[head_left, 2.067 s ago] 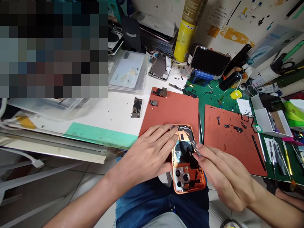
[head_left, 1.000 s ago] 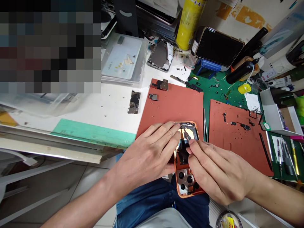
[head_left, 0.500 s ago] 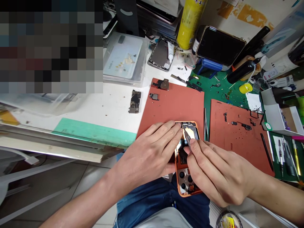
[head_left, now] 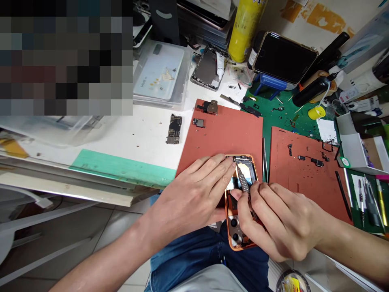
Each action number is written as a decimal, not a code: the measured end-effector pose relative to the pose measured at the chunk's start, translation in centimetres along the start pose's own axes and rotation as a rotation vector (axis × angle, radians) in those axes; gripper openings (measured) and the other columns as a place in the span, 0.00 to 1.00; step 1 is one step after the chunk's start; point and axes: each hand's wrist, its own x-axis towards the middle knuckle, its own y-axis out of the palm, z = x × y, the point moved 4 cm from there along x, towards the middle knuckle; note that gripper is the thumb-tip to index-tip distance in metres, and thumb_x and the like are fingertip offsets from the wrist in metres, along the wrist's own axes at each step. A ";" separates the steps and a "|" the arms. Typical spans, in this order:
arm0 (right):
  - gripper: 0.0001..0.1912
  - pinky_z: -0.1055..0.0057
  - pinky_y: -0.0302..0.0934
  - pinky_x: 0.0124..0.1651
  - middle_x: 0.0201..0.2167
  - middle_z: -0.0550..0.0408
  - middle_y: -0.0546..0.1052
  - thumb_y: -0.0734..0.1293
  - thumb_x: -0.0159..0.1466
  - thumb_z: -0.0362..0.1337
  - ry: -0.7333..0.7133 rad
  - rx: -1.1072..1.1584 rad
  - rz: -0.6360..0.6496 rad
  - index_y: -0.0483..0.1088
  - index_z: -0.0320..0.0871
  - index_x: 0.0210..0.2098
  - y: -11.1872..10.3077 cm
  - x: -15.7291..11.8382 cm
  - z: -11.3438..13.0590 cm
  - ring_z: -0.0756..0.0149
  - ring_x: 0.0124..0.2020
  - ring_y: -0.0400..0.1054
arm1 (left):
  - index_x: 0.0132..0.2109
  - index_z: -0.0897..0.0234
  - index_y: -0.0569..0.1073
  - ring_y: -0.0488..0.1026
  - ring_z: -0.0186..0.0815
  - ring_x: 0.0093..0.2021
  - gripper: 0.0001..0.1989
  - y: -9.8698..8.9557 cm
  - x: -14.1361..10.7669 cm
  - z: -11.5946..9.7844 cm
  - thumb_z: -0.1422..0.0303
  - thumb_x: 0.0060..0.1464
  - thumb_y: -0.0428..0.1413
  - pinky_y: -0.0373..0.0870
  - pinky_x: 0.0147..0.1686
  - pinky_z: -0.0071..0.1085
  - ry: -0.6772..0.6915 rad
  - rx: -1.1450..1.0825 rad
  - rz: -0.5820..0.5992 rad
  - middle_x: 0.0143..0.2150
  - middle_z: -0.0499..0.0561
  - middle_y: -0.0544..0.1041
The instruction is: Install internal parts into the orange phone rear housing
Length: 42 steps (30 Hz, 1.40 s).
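Note:
An orange-edged phone frame (head_left: pixel 257 172) is held tilted at the edge of the bench, above my lap, its inside facing up. My left hand (head_left: pixel 197 188) grips it along the left side, fingers laid together over the upper left corner and thumb lower down. Between the fingers of my right hand (head_left: pixel 279 219) is a slim metal tool with a ridged grip, apparently tweezers (head_left: pixel 243 180). Its point reaches into the upper left of the frame, close to my left fingertips. Camera cutouts (head_left: pixel 234 223) show at the frame's lower end; my right hand covers part of it.
A red mat (head_left: pixel 227 129) lies behind the frame, bearing a camera module (head_left: pixel 211 106). A logic board (head_left: pixel 174 129) rests to its left. Another pair of tweezers (head_left: pixel 264 160) lies beside a second red mat (head_left: pixel 304 178) with small parts. A phone (head_left: pixel 284 56) leans on a blue stand.
My right hand has turned and its grip has shifted down the tool, so more of the ridged part shows. My left hand still holds the frame in about the same place.

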 end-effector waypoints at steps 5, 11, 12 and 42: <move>0.14 0.57 0.70 0.39 0.35 0.42 0.86 0.66 0.72 0.34 0.014 0.044 0.032 0.80 0.32 0.47 0.0 0.0 0.1 0.50 0.37 0.81 | 0.68 0.84 0.70 0.71 0.59 0.69 0.32 0.0 0.1 0.0 0.58 0.72 0.58 0.70 0.68 0.50 0.000 -0.006 0.012 0.68 0.71 0.76; 0.14 0.58 0.70 0.38 0.33 0.42 0.86 0.67 0.71 0.34 0.009 0.022 0.037 0.80 0.30 0.48 0.1 0.0 0.3 0.52 0.35 0.80 | 0.68 0.84 0.70 0.71 0.59 0.70 0.31 0.1 0.1 0.0 0.59 0.71 0.59 0.70 0.68 0.51 -0.001 -0.018 0.006 0.69 0.72 0.75; 0.14 0.58 0.71 0.37 0.33 0.41 0.86 0.67 0.72 0.34 0.008 0.016 0.035 0.80 0.29 0.48 0.1 0.0 0.3 0.52 0.35 0.80 | 0.68 0.84 0.70 0.71 0.59 0.70 0.31 0.1 0.0 0.0 0.59 0.71 0.58 0.70 0.68 0.51 -0.003 -0.017 0.005 0.69 0.71 0.75; 0.22 0.60 0.69 0.34 0.33 0.38 0.85 0.60 0.76 0.38 -0.017 -0.035 0.117 0.81 0.26 0.48 -0.1 0.4 0.8 0.55 0.32 0.79 | 0.68 0.83 0.70 0.71 0.59 0.70 0.34 0.3 0.1 0.0 0.53 0.72 0.57 0.73 0.67 0.53 -0.003 -0.020 0.016 0.69 0.72 0.75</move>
